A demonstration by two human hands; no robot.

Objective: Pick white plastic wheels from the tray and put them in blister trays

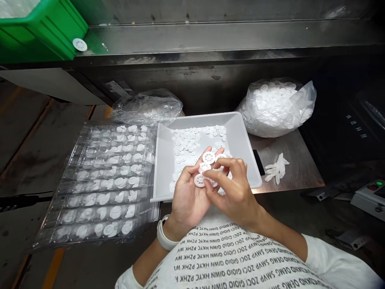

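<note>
My left hand point(187, 196) is cupped palm-up over the near edge of a white tray point(246, 148) and holds several white plastic wheels point(207, 157). My right hand point(233, 188) sits just right of it, its fingers pinched on one of those wheels at the left fingertips. More small white wheels point(188, 140) lie loose in the tray. A white watch band is on my left wrist.
A clear blister tray point(105, 184) with white parts in its pockets lies left of the white tray. Two clear bags of white parts stand behind, one at centre point(147, 106), one at right point(276, 106). A white glove point(276, 168) lies on the metal table. A green bin point(39, 28) sits top left.
</note>
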